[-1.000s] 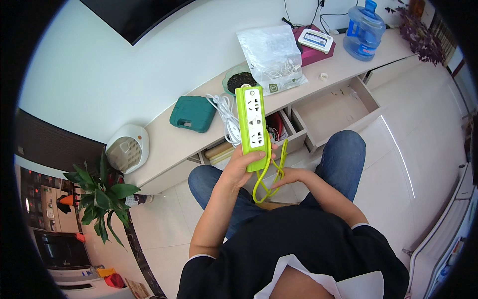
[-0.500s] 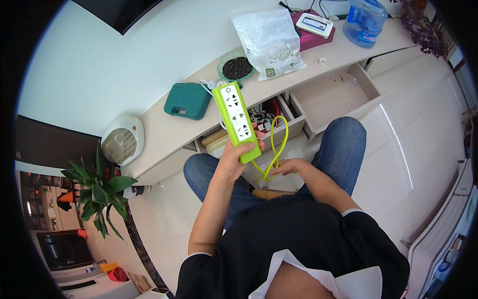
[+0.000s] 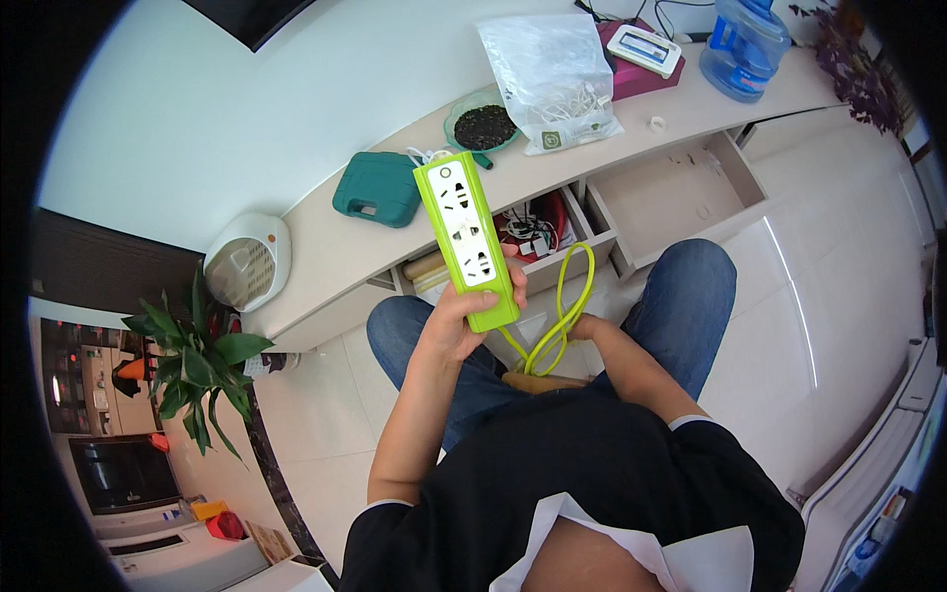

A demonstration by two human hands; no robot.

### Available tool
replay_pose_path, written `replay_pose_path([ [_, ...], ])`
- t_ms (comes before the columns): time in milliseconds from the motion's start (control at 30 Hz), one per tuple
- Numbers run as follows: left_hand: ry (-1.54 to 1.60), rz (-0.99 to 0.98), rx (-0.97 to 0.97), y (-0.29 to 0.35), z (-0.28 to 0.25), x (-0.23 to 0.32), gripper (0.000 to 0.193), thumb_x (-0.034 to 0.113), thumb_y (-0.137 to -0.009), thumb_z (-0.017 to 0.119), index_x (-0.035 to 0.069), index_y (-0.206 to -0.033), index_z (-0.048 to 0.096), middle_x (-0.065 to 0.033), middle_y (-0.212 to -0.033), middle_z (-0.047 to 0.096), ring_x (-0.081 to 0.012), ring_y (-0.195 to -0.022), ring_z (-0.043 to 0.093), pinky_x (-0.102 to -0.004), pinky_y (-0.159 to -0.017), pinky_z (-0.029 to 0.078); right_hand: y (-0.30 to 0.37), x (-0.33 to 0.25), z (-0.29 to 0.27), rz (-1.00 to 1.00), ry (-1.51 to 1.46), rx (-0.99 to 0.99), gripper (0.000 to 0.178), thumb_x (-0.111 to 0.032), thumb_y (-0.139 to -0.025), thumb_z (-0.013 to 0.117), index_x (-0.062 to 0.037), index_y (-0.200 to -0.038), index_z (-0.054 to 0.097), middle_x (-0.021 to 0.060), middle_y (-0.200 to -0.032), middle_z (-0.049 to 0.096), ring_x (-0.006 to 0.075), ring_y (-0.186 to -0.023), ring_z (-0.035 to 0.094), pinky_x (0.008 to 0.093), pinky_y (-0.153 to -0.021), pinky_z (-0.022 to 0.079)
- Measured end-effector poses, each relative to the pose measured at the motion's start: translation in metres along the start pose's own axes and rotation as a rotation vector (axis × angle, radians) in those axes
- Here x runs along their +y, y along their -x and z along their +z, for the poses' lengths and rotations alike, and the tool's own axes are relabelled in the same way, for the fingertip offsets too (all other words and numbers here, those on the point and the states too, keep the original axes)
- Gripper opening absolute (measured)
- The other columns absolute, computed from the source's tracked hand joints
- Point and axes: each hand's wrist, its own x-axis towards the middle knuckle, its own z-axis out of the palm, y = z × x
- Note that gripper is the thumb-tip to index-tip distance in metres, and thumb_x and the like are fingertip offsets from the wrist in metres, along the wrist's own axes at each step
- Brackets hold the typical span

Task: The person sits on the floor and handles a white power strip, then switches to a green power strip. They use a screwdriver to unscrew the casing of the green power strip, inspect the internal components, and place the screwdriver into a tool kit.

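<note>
My left hand [image 3: 462, 321] grips the lower end of a lime-green power strip [image 3: 468, 237], thumb on its front and fingers round the far edge. The strip is tilted, and its white socket face is turned up toward me. A yellow-green cord [image 3: 568, 314] comes from its lower end and hangs in long loops between my knees. My right hand [image 3: 584, 328] is right beside the cord's loops, partly behind them. Its fingers are hidden, so whether they grip the cord does not show.
Beyond my knees stand an open drawer [image 3: 681, 200] with small scraps and another drawer [image 3: 582, 237] holding cables. On the cabinet top are a green case [image 3: 378, 187], a bowl of dark grains [image 3: 483, 128], a plastic bag of cables [image 3: 552, 84] and a water jug [image 3: 745, 49]. A plant [image 3: 202, 365] stands left.
My right hand has moved slightly right along the cord, its fingers passing out of sight. The cord's loop has shifted right. My left hand still holds the power strip.
</note>
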Motion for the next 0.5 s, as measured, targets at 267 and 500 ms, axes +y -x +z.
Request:
replay_pose_path([
  [267, -0.144, 0.054, 0.126, 0.016, -0.003, 0.009, 0.065, 0.007, -0.065, 0.062, 0.001, -0.125, 0.04, -0.0124, -0.099, 0.055, -0.023, -0.087, 0.056, -0.0358, -0.08, 0.046, 0.053, -0.109, -0.069, 0.421, 0.058, 0.117, 0.04, -0.023, -0.077, 0.062, -0.0099, -0.114, 0.061, 0.0124, -0.123, 0.055, 0.0289, -0.108, 0.056, 0.0361, -0.088, 0.046],
  [500, -0.165, 0.053, 0.131, 0.011, 0.004, 0.013, 0.064, 0.005, -0.066, 0.059, 0.002, -0.127, 0.038, -0.009, -0.098, 0.056, -0.019, -0.089, 0.055, -0.0322, -0.083, 0.044, 0.148, -0.19, -0.192, 0.344, 0.119, 0.5, 0.023, -0.023, -0.082, 0.056, -0.0093, -0.099, 0.065, 0.0119, -0.097, 0.065, 0.0288, -0.092, 0.063, 0.0383, -0.073, 0.05],
])
